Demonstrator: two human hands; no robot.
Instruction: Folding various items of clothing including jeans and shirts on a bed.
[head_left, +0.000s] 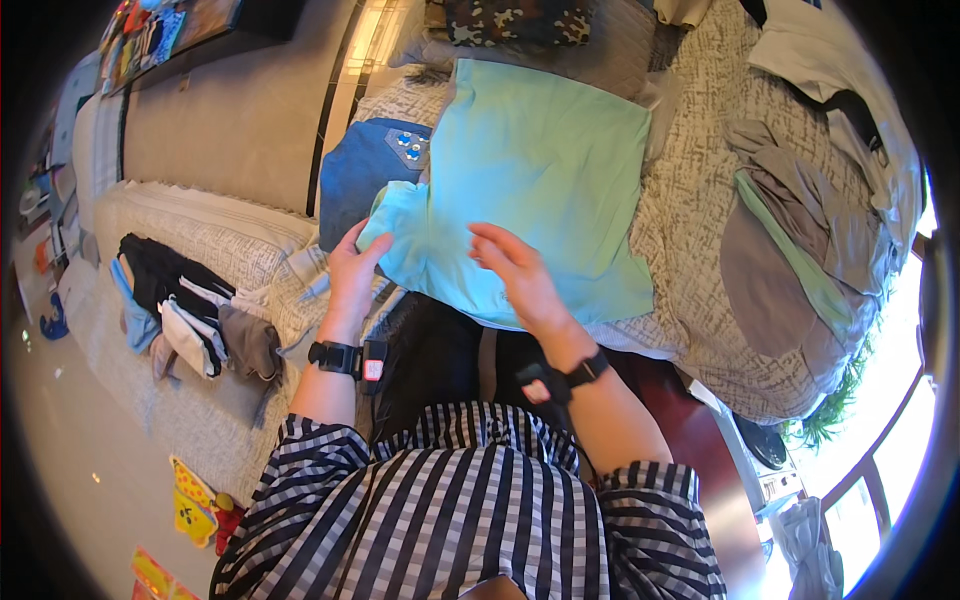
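A mint-green shirt (540, 172) lies spread before me on a patterned sofa cover, its lower edge towards my body. My left hand (354, 262) grips the short sleeve at the shirt's left side, thumb on top of the cloth. Above the middle of the shirt, my right hand (514, 274) hovers with its fingers loosely bent and apart from the thumb; I see no cloth in it. Partly under the shirt's left side is a blue garment (360, 169) with a patch of small figures.
Clothes in black, white, brown and blue (199, 307) lie on the sofa at left. Grey and brown garments (787, 247) lie at right, beside a white garment (817, 60). Camouflage cloth (521, 21) lies beyond the shirt. A yellow toy-like figure (195, 510) is on the floor.
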